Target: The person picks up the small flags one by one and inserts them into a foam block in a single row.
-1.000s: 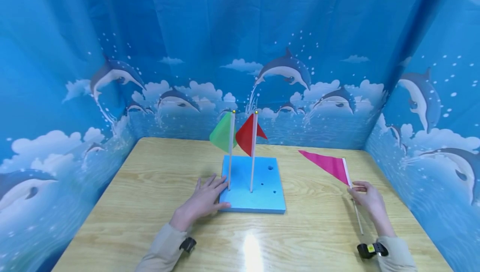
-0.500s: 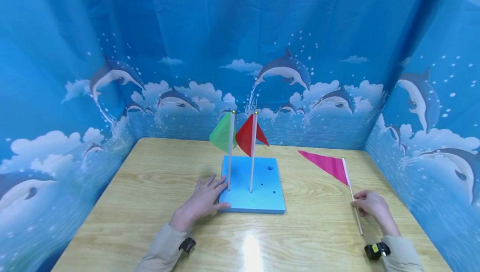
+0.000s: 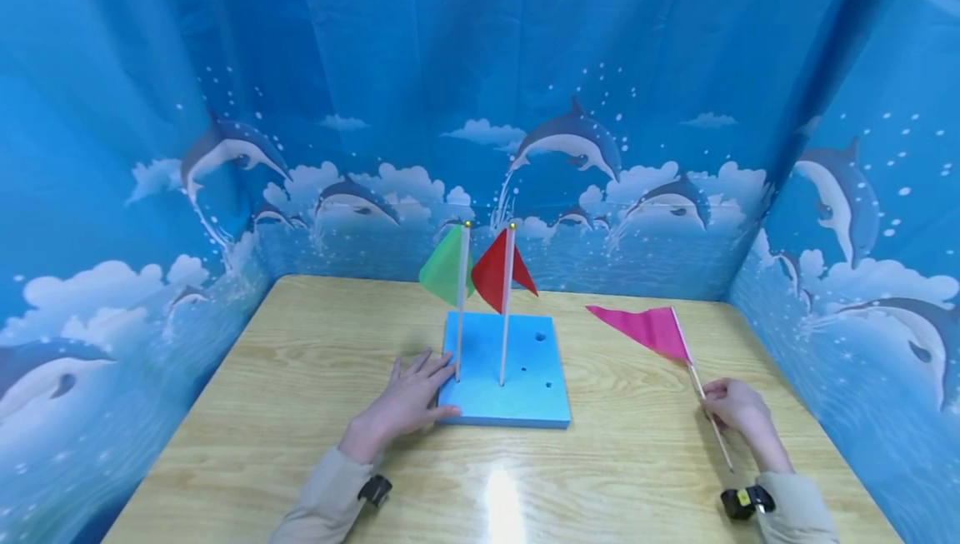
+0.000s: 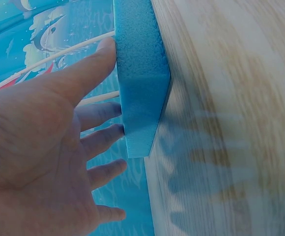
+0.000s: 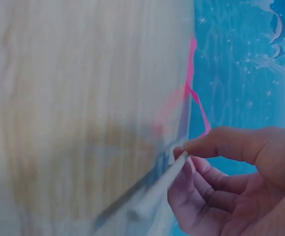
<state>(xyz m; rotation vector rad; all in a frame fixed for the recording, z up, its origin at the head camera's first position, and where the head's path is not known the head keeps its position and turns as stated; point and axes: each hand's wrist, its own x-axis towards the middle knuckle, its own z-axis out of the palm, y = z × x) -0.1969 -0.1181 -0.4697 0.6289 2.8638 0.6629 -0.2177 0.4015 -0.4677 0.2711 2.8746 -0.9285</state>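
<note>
My left hand [image 3: 405, 398] lies with spread, straight fingers on the left edge of a blue foam block [image 3: 525, 406]. In the left wrist view, thumb and fingertips rest at the edge of the foam block [image 4: 142, 98]. A green flag [image 3: 444, 269] and a red flag [image 3: 491, 273] stand upright in the block on white sticks. My right hand [image 3: 738, 406], at the table's right side, pinches the stick of a pink pennant flag [image 3: 652, 331] between thumb and fingers. The right wrist view shows the white stick [image 5: 164, 184] in that pinch, its lower end toward the camera.
Several holes [image 3: 541, 336] show in the block's right part. The wood-grain table [image 3: 622, 461] carries everything. A blue curtain [image 3: 420, 111] printed with dolphins hangs behind and at both sides.
My right hand first slid down the pink flag's stick, then pinched it and shifted it slightly left and away from me, tilting it. The left hand and block have stayed put.
</note>
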